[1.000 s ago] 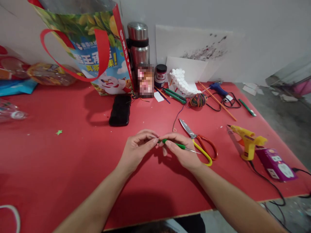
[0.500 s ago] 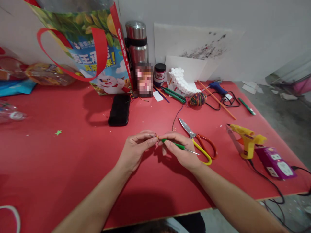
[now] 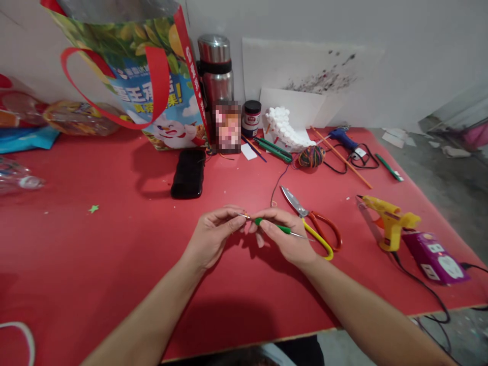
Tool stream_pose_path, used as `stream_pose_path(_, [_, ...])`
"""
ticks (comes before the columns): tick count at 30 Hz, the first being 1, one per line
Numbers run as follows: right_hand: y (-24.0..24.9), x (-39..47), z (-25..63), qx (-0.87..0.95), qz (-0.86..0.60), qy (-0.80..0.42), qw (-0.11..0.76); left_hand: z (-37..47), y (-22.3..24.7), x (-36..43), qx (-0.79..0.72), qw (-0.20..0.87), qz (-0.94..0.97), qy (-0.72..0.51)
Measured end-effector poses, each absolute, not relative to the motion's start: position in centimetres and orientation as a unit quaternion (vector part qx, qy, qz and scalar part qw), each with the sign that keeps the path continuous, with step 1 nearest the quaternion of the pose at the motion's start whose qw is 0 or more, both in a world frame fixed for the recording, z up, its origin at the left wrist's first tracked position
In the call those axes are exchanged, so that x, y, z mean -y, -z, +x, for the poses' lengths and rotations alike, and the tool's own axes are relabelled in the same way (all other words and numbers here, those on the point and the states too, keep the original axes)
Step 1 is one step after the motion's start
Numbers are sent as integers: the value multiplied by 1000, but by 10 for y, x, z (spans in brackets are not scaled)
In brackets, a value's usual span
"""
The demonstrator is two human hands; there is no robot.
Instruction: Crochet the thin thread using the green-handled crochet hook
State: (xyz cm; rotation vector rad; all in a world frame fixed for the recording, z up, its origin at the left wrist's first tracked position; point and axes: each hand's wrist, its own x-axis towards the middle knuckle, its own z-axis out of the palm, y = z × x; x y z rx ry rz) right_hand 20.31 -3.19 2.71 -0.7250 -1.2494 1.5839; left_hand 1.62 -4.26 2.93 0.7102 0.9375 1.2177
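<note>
In the head view, my right hand (image 3: 292, 241) is closed around the green handle of a crochet hook (image 3: 284, 229), whose metal tail points right. My left hand (image 3: 211, 236) pinches a tiny bit of yarn work at the hook's tip; the fingers mostly cover it, so its shape is unclear. Both hands meet just above the red table. A dark strand of yarn runs from the multicoloured yarn ball (image 3: 311, 156) down towards my right fingers. Scissors (image 3: 301, 203) with red and yellow handles lie beside my right hand.
A yellow glue gun (image 3: 392, 218) leans by a purple power socket (image 3: 436, 256) at the right. Behind stand a phone (image 3: 227, 127) with a blurred screen, a steel flask (image 3: 215, 66) and a printed bag (image 3: 163, 91). A black case-like object (image 3: 188, 174) lies left of centre.
The hook's tip has shifted slightly between my fingers. Both hands keep nearly the same place and grip, and the whole view has moved a little.
</note>
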Motion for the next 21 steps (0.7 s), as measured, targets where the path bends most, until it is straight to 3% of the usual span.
stream_pose_path(21, [-24, 35, 203, 519, -313, -646, 463, 16, -27, 40, -431, 661, 309, -530])
